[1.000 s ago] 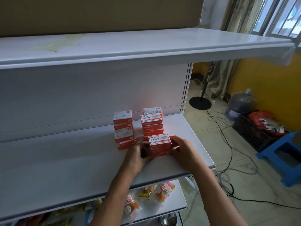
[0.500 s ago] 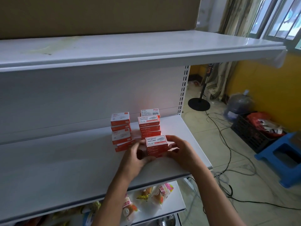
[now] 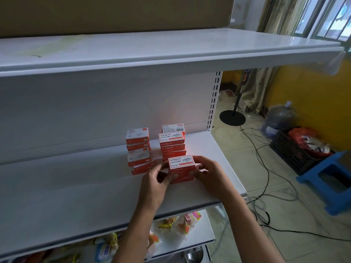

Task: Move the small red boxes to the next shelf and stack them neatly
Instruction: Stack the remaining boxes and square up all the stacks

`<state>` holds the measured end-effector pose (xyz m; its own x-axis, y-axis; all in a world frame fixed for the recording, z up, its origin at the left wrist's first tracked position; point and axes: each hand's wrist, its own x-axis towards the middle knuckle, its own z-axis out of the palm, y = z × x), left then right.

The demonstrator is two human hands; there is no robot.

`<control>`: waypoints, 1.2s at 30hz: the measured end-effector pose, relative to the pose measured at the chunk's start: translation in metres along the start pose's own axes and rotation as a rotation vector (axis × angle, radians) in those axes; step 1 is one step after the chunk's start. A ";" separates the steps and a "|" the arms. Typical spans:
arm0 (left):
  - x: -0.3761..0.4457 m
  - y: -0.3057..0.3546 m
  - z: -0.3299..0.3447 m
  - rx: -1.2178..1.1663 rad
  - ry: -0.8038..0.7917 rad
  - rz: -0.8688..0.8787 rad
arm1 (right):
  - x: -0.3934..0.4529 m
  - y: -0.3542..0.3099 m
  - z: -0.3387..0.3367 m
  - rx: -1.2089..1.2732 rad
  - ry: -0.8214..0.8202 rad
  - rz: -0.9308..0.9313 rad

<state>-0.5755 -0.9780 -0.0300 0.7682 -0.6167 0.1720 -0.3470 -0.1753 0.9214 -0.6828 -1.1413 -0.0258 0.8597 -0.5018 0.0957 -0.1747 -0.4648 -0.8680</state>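
Small red boxes with white labels stand in stacks on the white middle shelf (image 3: 76, 190). A front stack of red boxes (image 3: 181, 168) sits near the shelf's right end. My left hand (image 3: 156, 184) grips its left side and my right hand (image 3: 208, 172) grips its right side, fingers curled round it. Behind it rises a taller stack (image 3: 172, 144), with one more box (image 3: 173, 127) at the back. To the left is a leaning, uneven stack (image 3: 138, 149). The upper shelf (image 3: 152, 52) above is bare.
A large cardboard box (image 3: 114, 12) sits at the top. Snack packets (image 3: 182, 223) lie on the lower shelf. On the floor to the right are cables (image 3: 266, 177), a fan base (image 3: 232, 117), a water bottle (image 3: 279, 116), a black crate (image 3: 296, 149) and a blue stool (image 3: 330, 179).
Both hands stay on the front stack. The stack has shifted slightly back toward the taller stack, and the view has moved a little.
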 end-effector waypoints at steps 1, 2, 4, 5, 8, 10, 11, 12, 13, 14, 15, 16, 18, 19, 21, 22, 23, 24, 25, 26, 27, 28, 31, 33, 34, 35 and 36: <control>0.001 -0.001 0.000 0.006 -0.001 -0.003 | 0.000 -0.001 0.000 0.004 0.006 0.002; 0.001 -0.003 0.000 0.019 -0.005 -0.013 | 0.000 -0.001 0.000 0.009 0.009 0.004; 0.001 -0.005 0.002 0.047 -0.021 -0.032 | 0.000 0.000 0.001 0.003 0.002 0.001; 0.001 -0.007 0.002 0.055 -0.024 -0.037 | 0.000 0.000 0.000 -0.007 -0.006 -0.002; 0.003 -0.009 0.001 0.071 -0.038 -0.051 | 0.000 0.000 0.000 0.001 -0.007 0.003; 0.003 -0.008 0.000 0.076 -0.042 -0.060 | -0.001 -0.002 0.000 0.016 -0.003 0.005; 0.003 -0.006 0.000 0.076 -0.039 -0.057 | -0.001 -0.003 -0.001 0.020 -0.007 0.004; 0.002 -0.003 0.000 0.080 -0.038 -0.055 | -0.002 -0.003 -0.001 0.027 -0.016 0.004; 0.000 -0.001 0.000 0.083 -0.041 -0.050 | -0.002 -0.003 -0.003 0.028 -0.026 0.009; -0.002 0.002 -0.001 0.087 -0.054 -0.049 | -0.002 -0.004 -0.004 0.030 -0.039 0.015; -0.005 0.004 -0.003 0.089 -0.077 -0.047 | -0.002 -0.004 -0.006 0.033 -0.059 0.027; -0.008 0.006 -0.007 0.097 -0.101 -0.050 | -0.002 -0.003 -0.008 0.048 -0.081 0.038; -0.016 0.011 -0.018 0.125 -0.120 -0.052 | -0.001 -0.001 -0.012 0.085 -0.113 0.050; -0.020 0.013 -0.024 0.130 -0.112 -0.058 | -0.001 -0.001 -0.014 0.102 -0.115 0.052; -0.025 0.020 -0.034 0.095 -0.071 -0.082 | 0.000 -0.003 -0.017 0.159 -0.077 0.053; -0.026 0.026 -0.038 0.052 -0.045 -0.094 | 0.002 -0.004 -0.019 0.217 -0.044 0.070; -0.023 0.033 -0.039 -0.019 -0.015 -0.109 | 0.004 -0.009 -0.020 0.271 -0.009 0.107; -0.019 0.041 -0.039 -0.116 0.015 -0.125 | 0.006 -0.014 -0.022 0.328 0.014 0.155; -0.012 0.048 -0.038 -0.212 0.035 -0.150 | 0.009 -0.019 -0.023 0.381 0.014 0.204; -0.004 0.054 -0.036 -0.290 0.035 -0.195 | 0.013 -0.023 -0.025 0.438 -0.007 0.249; 0.005 0.062 -0.033 -0.354 0.022 -0.239 | 0.018 -0.027 -0.027 0.484 -0.042 0.292; 0.015 0.068 -0.031 -0.413 0.013 -0.275 | 0.023 -0.029 -0.029 0.516 -0.072 0.335; 0.046 0.079 -0.024 -0.499 -0.026 -0.360 | 0.041 -0.034 -0.031 0.441 -0.144 0.448; 0.063 0.075 -0.022 -0.520 -0.045 -0.430 | 0.050 -0.038 -0.030 0.381 -0.176 0.484; 0.072 0.072 -0.021 -0.538 -0.041 -0.477 | 0.052 -0.040 -0.030 0.348 -0.189 0.489; 0.078 0.068 -0.019 -0.553 -0.033 -0.518 | 0.054 -0.042 -0.029 0.301 -0.202 0.493; 0.084 0.063 -0.018 -0.555 -0.033 -0.548 | 0.057 -0.045 -0.029 0.254 -0.217 0.502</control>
<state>-0.5234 -1.0270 0.0490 0.7329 -0.5767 -0.3609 0.4041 -0.0577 0.9129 -0.6402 -1.1703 0.0331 0.7851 -0.4419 -0.4341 -0.4872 -0.0078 -0.8732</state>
